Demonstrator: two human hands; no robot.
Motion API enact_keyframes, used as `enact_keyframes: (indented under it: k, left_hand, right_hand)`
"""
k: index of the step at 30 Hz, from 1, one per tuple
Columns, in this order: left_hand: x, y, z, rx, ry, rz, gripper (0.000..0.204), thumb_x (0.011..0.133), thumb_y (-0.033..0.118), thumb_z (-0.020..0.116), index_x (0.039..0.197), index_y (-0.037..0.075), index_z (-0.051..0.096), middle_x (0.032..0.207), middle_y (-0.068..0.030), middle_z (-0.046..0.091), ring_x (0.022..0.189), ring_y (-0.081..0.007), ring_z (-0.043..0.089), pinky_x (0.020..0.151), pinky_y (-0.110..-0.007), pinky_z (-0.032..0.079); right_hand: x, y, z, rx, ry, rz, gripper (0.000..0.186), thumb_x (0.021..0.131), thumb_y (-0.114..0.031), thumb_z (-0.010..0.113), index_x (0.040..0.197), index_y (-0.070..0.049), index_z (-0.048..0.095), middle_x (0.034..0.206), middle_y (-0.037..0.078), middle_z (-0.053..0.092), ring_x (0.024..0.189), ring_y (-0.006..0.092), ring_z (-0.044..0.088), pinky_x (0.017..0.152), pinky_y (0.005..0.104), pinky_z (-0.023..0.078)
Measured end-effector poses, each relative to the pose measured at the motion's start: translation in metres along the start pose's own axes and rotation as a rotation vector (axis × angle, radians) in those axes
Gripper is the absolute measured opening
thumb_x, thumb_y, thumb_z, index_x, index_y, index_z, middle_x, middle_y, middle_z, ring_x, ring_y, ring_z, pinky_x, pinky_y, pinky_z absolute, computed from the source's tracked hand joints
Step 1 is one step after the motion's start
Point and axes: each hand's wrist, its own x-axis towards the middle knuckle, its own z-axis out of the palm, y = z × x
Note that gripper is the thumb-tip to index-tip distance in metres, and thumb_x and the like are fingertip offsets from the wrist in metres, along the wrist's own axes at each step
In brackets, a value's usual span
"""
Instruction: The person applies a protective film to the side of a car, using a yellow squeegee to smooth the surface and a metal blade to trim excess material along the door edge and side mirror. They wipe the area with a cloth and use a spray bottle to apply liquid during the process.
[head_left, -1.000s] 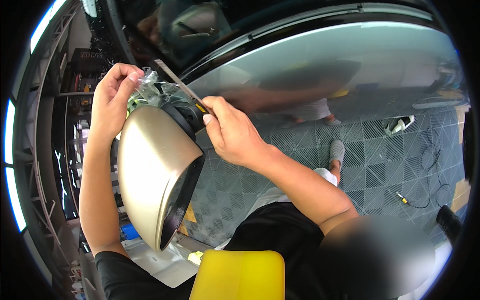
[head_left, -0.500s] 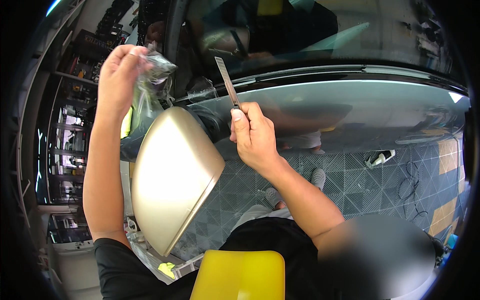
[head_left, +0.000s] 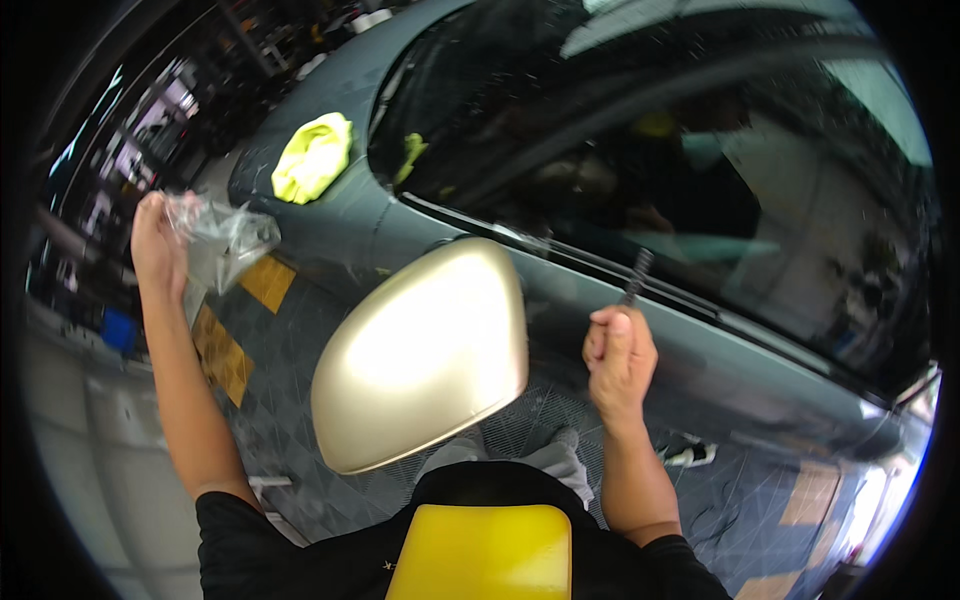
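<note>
My left hand point(head_left: 160, 245) is raised at the far left, its fingers closed on a crumpled piece of clear plastic film point(head_left: 232, 238) that hangs to the right of them. In my right hand point(head_left: 620, 360), beside the car door, is a utility knife point(head_left: 639, 276) with its blade out and pointing up towards the side window point(head_left: 700, 190). Most of its handle is hidden by my fingers. Between my two hands the gold side mirror point(head_left: 425, 345) sticks out from the grey car. Neither hand touches the mirror.
A bright yellow-green cloth point(head_left: 313, 158) lies on the car's front fender. A white bottle point(head_left: 692, 455) lies on the grey tiled floor to the right. A yellow object point(head_left: 480, 555) sits in front of my chest.
My view has turned left, bringing the cloth and fender into sight. My left hand has moved away from the window and mirror with the film; my right hand has moved right with the knife.
</note>
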Motion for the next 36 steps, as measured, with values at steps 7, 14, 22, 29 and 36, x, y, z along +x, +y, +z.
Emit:
enact_keyframes:
  k: [7,14,22,29,36]
  left_hand:
    - [-0.325,-0.132,-0.161,1.102,0.480,-0.301,0.038,0.100,0.037,0.060,0.088,0.001,0.061,0.075,-0.0100,0.060,0.073,-0.0191,0.057,0.070,-0.034,0.047]
    - [-0.740,-0.184,-0.212,1.143,-0.185,-2.015,0.034,0.095,0.028,0.064,0.105,-0.005,0.070,0.104,-0.0224,0.071,0.092,-0.0336,0.070,0.078,-0.044,0.057]
    - [-0.776,-0.166,-0.237,0.621,0.081,-2.050,0.036,0.096,0.024,0.065,0.124,0.002,0.062,0.097,-0.0122,0.067,0.077,-0.0196,0.066,0.067,-0.034,0.055]
    - [-0.452,-0.164,-0.225,0.367,0.192,-0.878,0.041,0.098,0.022,0.062,0.132,-0.001,0.057,0.099,-0.0041,0.063,0.086,-0.0115,0.060,0.077,-0.027,0.050]
    - [-0.329,-0.163,-0.149,0.219,-0.043,-0.551,0.031,0.098,0.013,0.060,0.126,0.000,0.062,0.108,-0.0100,0.068,0.094,-0.0154,0.065,0.088,-0.030,0.052]
  right_hand:
    - [-0.002,-0.075,-0.026,-0.001,-0.159,-0.118,0.051,0.097,-0.002,0.048,0.146,0.007,0.035,0.082,0.005,0.051,0.059,0.0078,0.044,0.049,0.0198,0.038]
    - [0.005,-0.113,0.010,-0.077,-0.310,-0.394,0.054,0.099,-0.004,0.046,0.150,0.006,0.030,0.089,0.010,0.051,0.064,0.0096,0.047,0.051,0.0216,0.044]
    - [-0.091,-0.124,0.093,-0.189,-0.916,-0.102,0.059,0.084,0.003,0.054,0.141,0.012,0.043,0.069,0.015,0.066,0.045,0.0165,0.054,0.045,0.0252,0.044]
    - [-0.226,0.060,-0.010,-1.519,-1.326,0.667,0.077,0.083,-0.002,0.051,0.155,0.000,0.024,0.082,0.022,0.071,0.073,0.0262,0.071,0.068,0.0389,0.056]
    - [-0.303,0.116,-0.067,-1.307,-1.183,1.253,0.067,0.081,-0.035,0.068,0.141,-0.011,0.052,0.085,0.020,0.072,0.071,0.0271,0.072,0.063,0.0387,0.056]
